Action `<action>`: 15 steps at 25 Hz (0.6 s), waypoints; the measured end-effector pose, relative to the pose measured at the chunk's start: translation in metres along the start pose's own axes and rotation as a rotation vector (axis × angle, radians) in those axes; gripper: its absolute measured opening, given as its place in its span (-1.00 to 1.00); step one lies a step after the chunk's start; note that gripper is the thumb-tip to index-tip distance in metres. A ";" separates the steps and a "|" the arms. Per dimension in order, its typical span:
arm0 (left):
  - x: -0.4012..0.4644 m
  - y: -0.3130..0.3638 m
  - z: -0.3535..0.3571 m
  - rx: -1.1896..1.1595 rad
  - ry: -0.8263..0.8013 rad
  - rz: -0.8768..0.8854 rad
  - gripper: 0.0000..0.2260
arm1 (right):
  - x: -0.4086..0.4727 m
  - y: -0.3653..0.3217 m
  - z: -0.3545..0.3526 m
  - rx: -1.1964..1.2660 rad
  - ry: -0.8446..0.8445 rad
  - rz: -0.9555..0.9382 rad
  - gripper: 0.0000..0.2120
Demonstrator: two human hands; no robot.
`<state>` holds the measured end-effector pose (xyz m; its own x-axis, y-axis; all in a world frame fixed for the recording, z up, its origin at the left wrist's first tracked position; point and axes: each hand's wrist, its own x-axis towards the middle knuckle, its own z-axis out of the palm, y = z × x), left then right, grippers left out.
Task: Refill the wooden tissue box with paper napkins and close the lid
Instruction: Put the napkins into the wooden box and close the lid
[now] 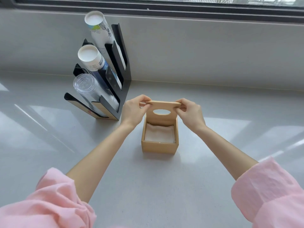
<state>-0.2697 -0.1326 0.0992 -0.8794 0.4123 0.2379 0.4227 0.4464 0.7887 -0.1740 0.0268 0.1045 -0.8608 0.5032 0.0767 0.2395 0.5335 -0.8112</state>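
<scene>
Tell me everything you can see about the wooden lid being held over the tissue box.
The lid is a flat, thin panel of pale wood with an oval hole cut through its middle. It stands nearly upright at the far edge of the open tissue box, so the box is not yet closed. The left hand pinches its top left corner and the right hand pinches its top right corner. Below it, white napkins lie inside the box. Whether it is hinged to the box cannot be told.
</scene>
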 end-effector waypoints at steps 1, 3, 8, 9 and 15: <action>-0.004 -0.002 -0.001 -0.008 0.000 0.014 -0.94 | -0.004 0.002 0.000 0.006 -0.014 -0.024 -0.88; -0.016 -0.008 -0.003 -0.003 -0.010 0.079 -0.95 | -0.014 0.007 -0.001 -0.040 -0.049 -0.097 -0.88; -0.061 -0.035 -0.009 0.171 -0.029 0.398 -0.90 | -0.052 0.036 0.001 -0.339 -0.143 -0.322 -0.75; -0.067 -0.040 -0.008 0.186 -0.040 0.435 -0.88 | -0.057 0.040 0.003 -0.369 -0.158 -0.326 -0.72; -0.085 -0.054 -0.001 0.341 -0.125 0.523 -0.89 | -0.074 0.055 0.013 -0.467 -0.201 -0.395 -0.66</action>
<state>-0.2178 -0.1926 0.0363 -0.5143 0.7248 0.4585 0.8535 0.3801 0.3564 -0.1032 0.0100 0.0462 -0.9807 0.0948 0.1709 0.0184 0.9153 -0.4023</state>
